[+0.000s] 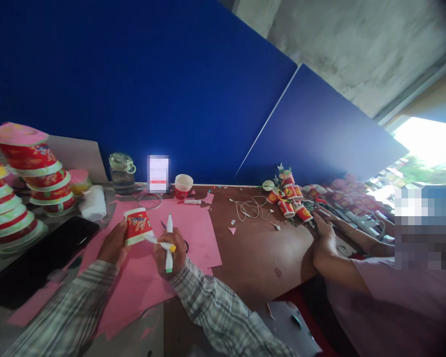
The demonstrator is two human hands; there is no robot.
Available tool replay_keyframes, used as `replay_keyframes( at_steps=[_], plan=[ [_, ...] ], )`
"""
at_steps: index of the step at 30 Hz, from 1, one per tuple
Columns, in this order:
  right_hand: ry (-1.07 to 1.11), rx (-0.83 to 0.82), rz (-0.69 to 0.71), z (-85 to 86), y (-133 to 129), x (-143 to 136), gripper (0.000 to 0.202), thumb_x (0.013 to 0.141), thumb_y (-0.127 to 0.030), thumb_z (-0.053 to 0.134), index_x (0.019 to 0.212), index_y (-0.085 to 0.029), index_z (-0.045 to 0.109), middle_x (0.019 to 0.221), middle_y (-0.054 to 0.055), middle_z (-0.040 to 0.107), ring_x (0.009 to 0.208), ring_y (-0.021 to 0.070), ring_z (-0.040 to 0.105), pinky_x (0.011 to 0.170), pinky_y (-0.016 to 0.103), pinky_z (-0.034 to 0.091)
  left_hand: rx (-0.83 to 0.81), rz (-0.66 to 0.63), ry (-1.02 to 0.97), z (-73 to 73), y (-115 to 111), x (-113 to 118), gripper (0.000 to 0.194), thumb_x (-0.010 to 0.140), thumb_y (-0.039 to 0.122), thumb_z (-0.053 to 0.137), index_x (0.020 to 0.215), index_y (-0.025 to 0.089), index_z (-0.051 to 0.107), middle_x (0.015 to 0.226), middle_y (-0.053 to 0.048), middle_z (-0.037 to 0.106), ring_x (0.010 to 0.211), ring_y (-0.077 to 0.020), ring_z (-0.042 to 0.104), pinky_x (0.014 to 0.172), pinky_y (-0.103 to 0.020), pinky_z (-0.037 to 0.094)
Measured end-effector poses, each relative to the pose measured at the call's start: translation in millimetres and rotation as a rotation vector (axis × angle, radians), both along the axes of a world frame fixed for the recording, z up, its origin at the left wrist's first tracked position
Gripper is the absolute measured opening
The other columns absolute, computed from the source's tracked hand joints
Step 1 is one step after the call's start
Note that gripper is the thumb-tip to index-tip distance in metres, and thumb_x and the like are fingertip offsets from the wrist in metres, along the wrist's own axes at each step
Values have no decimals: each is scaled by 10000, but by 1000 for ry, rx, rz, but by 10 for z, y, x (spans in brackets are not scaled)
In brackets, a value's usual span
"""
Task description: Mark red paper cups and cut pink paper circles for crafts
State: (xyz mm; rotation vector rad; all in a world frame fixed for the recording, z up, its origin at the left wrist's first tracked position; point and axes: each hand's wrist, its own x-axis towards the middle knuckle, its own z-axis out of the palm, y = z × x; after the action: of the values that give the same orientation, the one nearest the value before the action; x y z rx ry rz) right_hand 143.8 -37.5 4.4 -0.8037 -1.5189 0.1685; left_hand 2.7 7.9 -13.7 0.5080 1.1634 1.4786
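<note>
Holds a red cup (138,226) in the left hand (113,244), part-closed around its side. Grips a green-ended marker (169,224) and a yellow-ended marker (163,245) in the closed right hand (174,258), with the latter angled toward the cup. Beneath both, pink paper (198,233) on the counter (252,263). Left of the left hand, a black flat device (46,263) and stacked cups (52,181). Beyond the hands, a bottle (122,176). Well right, a co-worker's arms (332,243) beside small cups (292,193).
</note>
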Motion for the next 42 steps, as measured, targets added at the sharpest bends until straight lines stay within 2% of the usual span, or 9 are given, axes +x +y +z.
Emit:
replay_keyframes(
  at_steps=[4,7,16,22,26,33,37,42],
  plan=[
    [25,-25,36,-16,-15,3,184,756,-120,507,912,-218,496,735,18,549,800,192,599,715,332,506,48,-15,-17,-11,15,-4,434,542,480,595,837,163,564,715,-7,599,697,-137,551,628,-279,439],
    [15,-45,54,-45,-7,-6,181,762,-127,513,915,-223,498,755,22,560,835,196,604,743,335,505,49,-28,-19,-23,22,-3,474,523,493,603,853,155,568,722,-16,602,694,-143,553,628,-286,441],
    [-17,-20,33,-53,33,1,124,751,-129,527,854,-195,506,723,8,556,738,163,595,739,318,497,33,-9,-30,-24,26,-11,396,589,461,572,849,162,558,719,-4,605,669,-124,549,597,-259,446],
    [27,-87,25,-72,26,14,69,752,-157,524,811,-193,521,726,14,558,694,168,603,670,308,495,37,14,-61,-32,61,-27,300,674,406,507,843,161,548,747,-14,613,677,-125,556,606,-271,456],
    [61,-117,14,-123,59,4,77,768,-158,501,840,-176,520,759,39,574,772,192,612,691,316,493,34,8,-71,-31,70,-24,327,661,421,519,833,145,554,751,-27,617,676,-133,559,627,-283,460],
    [65,-144,15,-172,81,-12,102,780,-171,505,878,-196,518,811,41,590,751,183,610,686,312,490,54,-33,-80,-19,73,-14,374,603,413,574,848,130,577,759,-45,631,739,-165,570,668,-297,456],
    [40,-122,48,-156,46,-28,109,773,-164,516,876,-200,522,778,25,585,772,179,614,731,317,496,44,-23,-68,-23,66,-19,363,615,411,563,851,137,574,750,-36,635,727,-160,573,650,-288,459],
    [103,-92,-16,-136,42,-57,34,775,-175,499,794,-196,519,695,8,563,717,175,610,664,298,498,28,-2,-83,-10,66,-17,357,646,412,535,868,134,565,787,-46,638,763,-164,577,672,-302,467]
  ],
)
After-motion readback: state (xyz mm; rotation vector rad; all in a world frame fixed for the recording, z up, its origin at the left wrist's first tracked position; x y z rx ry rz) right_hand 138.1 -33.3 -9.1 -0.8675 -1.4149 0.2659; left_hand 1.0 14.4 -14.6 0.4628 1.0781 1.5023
